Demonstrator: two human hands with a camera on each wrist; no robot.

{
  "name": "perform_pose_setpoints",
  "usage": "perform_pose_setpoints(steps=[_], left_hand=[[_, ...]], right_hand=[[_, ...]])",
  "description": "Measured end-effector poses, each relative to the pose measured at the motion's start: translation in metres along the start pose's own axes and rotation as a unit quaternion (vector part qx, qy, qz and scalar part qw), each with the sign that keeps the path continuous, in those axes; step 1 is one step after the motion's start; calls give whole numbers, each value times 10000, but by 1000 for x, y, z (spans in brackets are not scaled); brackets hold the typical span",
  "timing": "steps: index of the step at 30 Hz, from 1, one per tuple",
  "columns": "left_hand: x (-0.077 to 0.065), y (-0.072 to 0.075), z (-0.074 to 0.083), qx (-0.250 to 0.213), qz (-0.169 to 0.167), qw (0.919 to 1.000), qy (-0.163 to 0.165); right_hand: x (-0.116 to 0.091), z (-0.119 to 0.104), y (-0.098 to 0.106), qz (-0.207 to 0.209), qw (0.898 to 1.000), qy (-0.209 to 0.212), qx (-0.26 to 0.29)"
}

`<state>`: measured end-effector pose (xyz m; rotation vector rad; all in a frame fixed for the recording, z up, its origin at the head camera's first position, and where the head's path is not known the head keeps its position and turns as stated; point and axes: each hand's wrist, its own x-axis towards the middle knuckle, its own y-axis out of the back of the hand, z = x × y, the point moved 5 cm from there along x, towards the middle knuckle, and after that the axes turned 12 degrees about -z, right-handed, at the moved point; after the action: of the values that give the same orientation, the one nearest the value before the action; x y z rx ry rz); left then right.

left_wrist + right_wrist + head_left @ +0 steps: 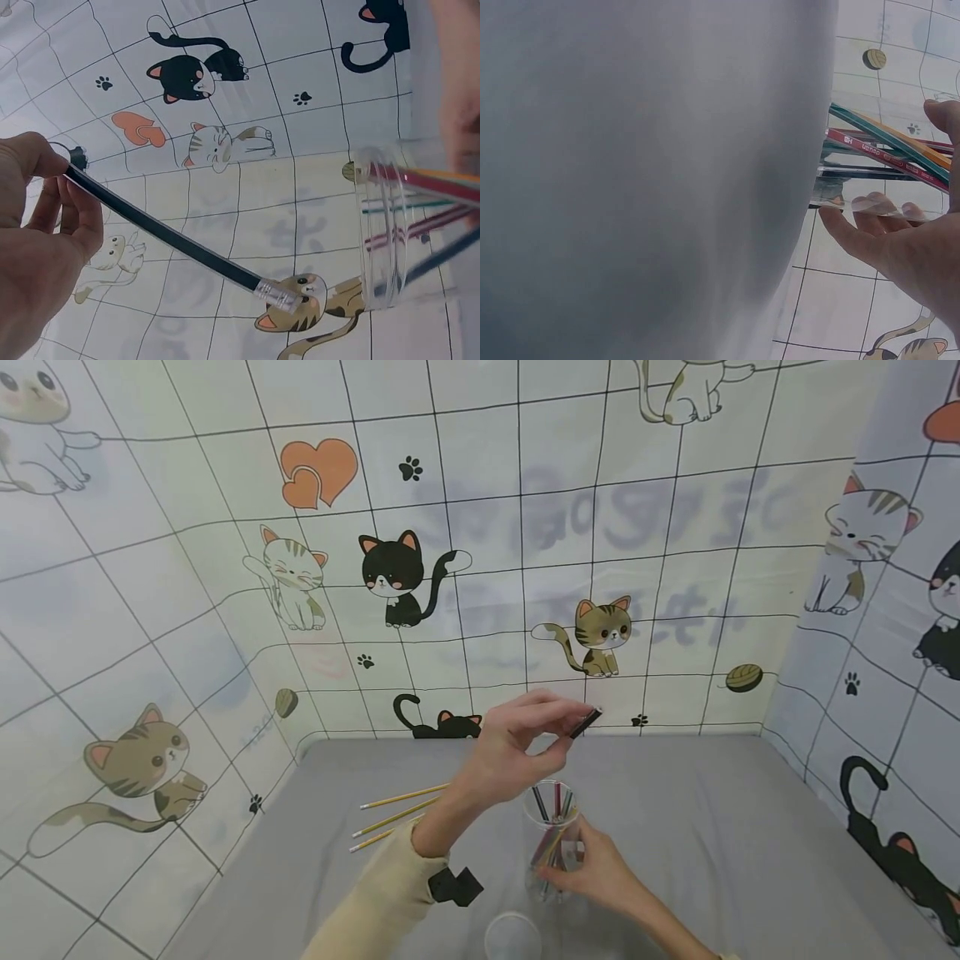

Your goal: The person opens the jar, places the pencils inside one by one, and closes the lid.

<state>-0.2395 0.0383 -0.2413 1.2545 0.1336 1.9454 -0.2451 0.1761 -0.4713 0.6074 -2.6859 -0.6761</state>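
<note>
Left sleeve (375,902), seven o'clock: pale cream, plain. Black angular piece (468,887) adjoins its cuff (427,847) at four o'clock. Left hand (513,739) and right hand (600,867): bare.

the left arm (393,885) hides the right ends of three yellow pencils (394,817); the left wrist view's right edge crops the clear cup (387,223).
</note>
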Motion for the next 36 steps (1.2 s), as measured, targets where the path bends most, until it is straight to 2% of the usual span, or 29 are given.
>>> perform_pose_setpoints(steps=[5,12,18,23,30,36], left_hand=[[3,-5,-5,-190,143,9997,-72],[-9,-9,-21,-240,427,9984,298],[-24,-16,-38,-267,607,9961,579],[-33,-21,-46,-193,608,9952,737],[-48,-29,-58,-228,560,9940,914],[-60,-35,-65,-172,421,9922,1161]], right_hand=[[0,0,1,39,9999,124,-62],[0,1,0,-74,10000,60,-20],[0,-2,0,10,9998,185,-99],[-1,-4,0,42,9995,288,-98],[0,-2,0,33,9999,146,-85],[-1,-2,0,13,9997,240,-80]])
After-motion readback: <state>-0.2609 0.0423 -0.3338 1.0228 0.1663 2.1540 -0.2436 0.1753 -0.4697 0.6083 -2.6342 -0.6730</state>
